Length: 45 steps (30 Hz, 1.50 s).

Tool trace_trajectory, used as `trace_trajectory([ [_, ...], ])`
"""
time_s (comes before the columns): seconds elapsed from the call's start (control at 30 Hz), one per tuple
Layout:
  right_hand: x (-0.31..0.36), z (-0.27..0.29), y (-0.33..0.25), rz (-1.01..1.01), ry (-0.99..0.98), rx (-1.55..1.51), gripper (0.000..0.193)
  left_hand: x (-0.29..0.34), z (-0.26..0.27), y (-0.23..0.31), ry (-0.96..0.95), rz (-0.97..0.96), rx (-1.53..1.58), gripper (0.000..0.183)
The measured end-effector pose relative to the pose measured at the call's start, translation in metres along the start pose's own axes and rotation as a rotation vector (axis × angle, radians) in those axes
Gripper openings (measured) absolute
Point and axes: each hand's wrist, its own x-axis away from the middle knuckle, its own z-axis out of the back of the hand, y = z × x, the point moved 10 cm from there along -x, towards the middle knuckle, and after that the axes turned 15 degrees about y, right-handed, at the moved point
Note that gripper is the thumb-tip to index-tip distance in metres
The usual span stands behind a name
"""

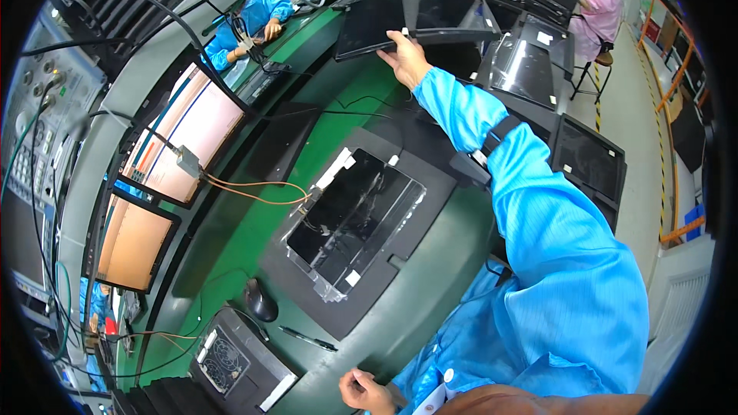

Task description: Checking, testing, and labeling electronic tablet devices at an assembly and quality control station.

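My right hand (406,60), stretched out to the far side of the bench, grips the near edge of a black flat display panel (373,27). The thumb lies over that edge. Beside this panel is another dark panel (450,9) with film on it. My left hand (365,392) hangs low by the bench's near edge, fingers curled in, with nothing visible in them. On a dark foam pad (361,319) between my hands lies a black tablet-like device (354,219) with clear film and white tabs. An orange cable (257,192) runs to a connector at its left side.
Left of the pad are a black mouse (261,300), a pen (307,338) and a dark fixture (238,369). Two monitors (181,138) stand behind them, with loose cables. More panels (588,157) are at the right. Co-workers in blue (250,23) and pink (600,8) sit farther off.
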Motion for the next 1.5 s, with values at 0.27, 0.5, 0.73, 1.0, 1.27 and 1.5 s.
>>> trace_trajectory([
  [0.27,0.047,0.12,-0.073,0.147,0.257,-0.067,0.034,0.002,-0.01,0.035,-0.001,-0.299,0.127,0.012],
  [0.5,0.092,0.121,-0.076,-0.178,0.179,0.222,0.072,0.004,-0.009,0.038,0.021,-0.333,0.091,0.015],
  [0.73,0.194,0.085,-0.168,-0.062,-0.796,1.032,0.055,0.005,-0.009,0.042,0.058,-0.342,0.038,0.016],
  [1.0,-0.085,0.319,-0.398,0.885,0.474,1.256,0.079,0.007,-0.021,0.042,0.04,-0.405,-0.009,0.015],
  [1.27,-0.14,0.376,-0.345,0.622,0.144,0.618,0.043,0.005,-0.016,0.03,0.073,-0.448,-0.059,0.011],
  [1.5,-0.136,0.369,-0.306,0.341,0.043,0.426,0.044,0.014,-0.013,0.064,0.152,-0.55,-0.14,0.005],
])
